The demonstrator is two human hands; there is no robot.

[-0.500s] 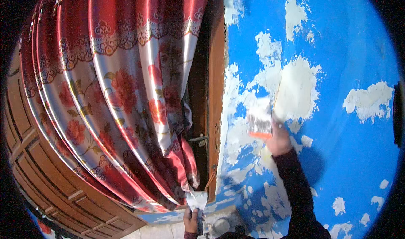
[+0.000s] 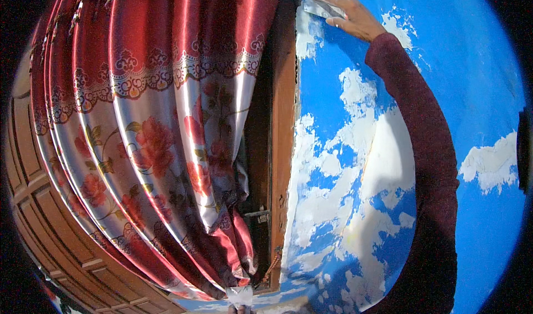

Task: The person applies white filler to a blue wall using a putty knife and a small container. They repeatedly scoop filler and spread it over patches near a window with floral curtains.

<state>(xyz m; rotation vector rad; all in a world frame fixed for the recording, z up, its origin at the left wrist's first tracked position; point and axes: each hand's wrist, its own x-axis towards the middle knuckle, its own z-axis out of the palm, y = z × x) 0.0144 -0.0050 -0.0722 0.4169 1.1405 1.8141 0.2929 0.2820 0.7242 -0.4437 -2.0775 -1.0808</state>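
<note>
High on the blue wall [image 2: 438,31], beside the door frame, my right hand [image 2: 351,15] presses a wide putty knife [image 2: 317,4] against the surface. Its fingers are spread over the tool, and the blade lies over a whitish patch [image 2: 308,39]. At the bottom edge only the fingertips of my left hand [image 2: 239,310] show, holding a second putty knife [image 2: 240,295]. That blade points up, with whitish filler on it, in front of the curtain's gathered lower end.
A shiny red and silver floral curtain [image 2: 161,142] hangs on the left over a brown wooden door frame [image 2: 282,147]. A panelled brown door [image 2: 66,225] stands behind it. White filler patches [image 2: 491,161] cover parts of the wall. A dark object [image 2: 523,150] is at the right rim.
My right hand has moved up the wall with its putty knife, from mid-height to near the top of the door frame. My left hand and its putty knife have sunk lower in view.
</note>
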